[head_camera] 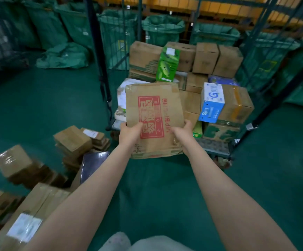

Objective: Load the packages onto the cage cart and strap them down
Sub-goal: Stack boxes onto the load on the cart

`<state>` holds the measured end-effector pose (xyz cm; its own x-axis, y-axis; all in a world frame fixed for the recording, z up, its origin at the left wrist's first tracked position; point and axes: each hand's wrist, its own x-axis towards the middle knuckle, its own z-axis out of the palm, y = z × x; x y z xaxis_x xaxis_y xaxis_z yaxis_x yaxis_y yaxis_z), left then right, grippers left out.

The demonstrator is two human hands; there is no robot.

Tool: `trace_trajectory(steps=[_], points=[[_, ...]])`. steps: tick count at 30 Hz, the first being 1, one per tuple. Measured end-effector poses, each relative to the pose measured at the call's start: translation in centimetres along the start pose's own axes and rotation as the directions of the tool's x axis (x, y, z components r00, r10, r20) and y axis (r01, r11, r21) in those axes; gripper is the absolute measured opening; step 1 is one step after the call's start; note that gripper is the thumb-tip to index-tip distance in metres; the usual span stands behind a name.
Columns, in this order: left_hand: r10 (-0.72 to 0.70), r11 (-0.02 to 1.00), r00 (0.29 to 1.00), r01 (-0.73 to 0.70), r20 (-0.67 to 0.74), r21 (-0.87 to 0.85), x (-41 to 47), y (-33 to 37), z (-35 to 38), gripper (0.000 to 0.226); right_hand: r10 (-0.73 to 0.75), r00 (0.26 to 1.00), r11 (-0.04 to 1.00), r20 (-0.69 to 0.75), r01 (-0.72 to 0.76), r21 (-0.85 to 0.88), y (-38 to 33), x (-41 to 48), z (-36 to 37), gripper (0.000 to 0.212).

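Both hands on one brown cardboard box (154,113) with red print. Left hand (130,134) grips its near left edge, right hand (182,132) its near right edge. Thumbs lie on the top face and the other fingers curl underneath, out of sight, so each hand pinches the box between thumb and fingers. Box is in the air, printed face up, slightly tilted, at the open front of the cage cart (215,148). Its far end overlaps the cart's front left corner, over a white package (121,95); can't tell if they touch. Cart is part loaded: brown cartons (145,55) stacked along the back, a green box (168,64) standing upright among them, a blue and white box (212,104) on the right, just beside a taped carton (237,104). Dark frame post (100,57) stands at the cart's left side. On the green floor (156,187), left of the arms, sits a loose pile of packages (73,140), with a dark wrapped parcel (93,163) beside it and a labelled carton (25,227) nearest the camera. Lower-left cartons are blurred. Green sacks (163,28) line up behind the cart.
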<state>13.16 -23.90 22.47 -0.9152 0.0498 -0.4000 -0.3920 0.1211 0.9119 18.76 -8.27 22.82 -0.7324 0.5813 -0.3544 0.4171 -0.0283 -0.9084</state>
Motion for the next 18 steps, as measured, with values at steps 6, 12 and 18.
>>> trace_trajectory(steps=[6, 12, 18], points=[[0.012, 0.998, 0.996, -0.017, 0.089, 0.055, 5.9, 2.8, 5.2, 0.059, 0.061, 0.994, 0.993, -0.086, -0.052, 0.103, -0.6, 5.5, -1.4, 0.071], [-0.009, 0.999, 0.98, -0.002, 0.2, 0.054, 12.5, 6.5, 10.3, 0.057, 0.114, 0.974, 0.987, -0.198, -0.088, 0.137, -3.4, 13.2, -2.4, 0.072], [0.02, 0.992, 0.959, -0.054, 0.284, 0.11, 19.7, 10.7, 15.2, 0.066, 0.148, 0.95, 0.977, -0.274, -0.098, 0.19, -5.9, 20.4, -2.6, 0.077]])
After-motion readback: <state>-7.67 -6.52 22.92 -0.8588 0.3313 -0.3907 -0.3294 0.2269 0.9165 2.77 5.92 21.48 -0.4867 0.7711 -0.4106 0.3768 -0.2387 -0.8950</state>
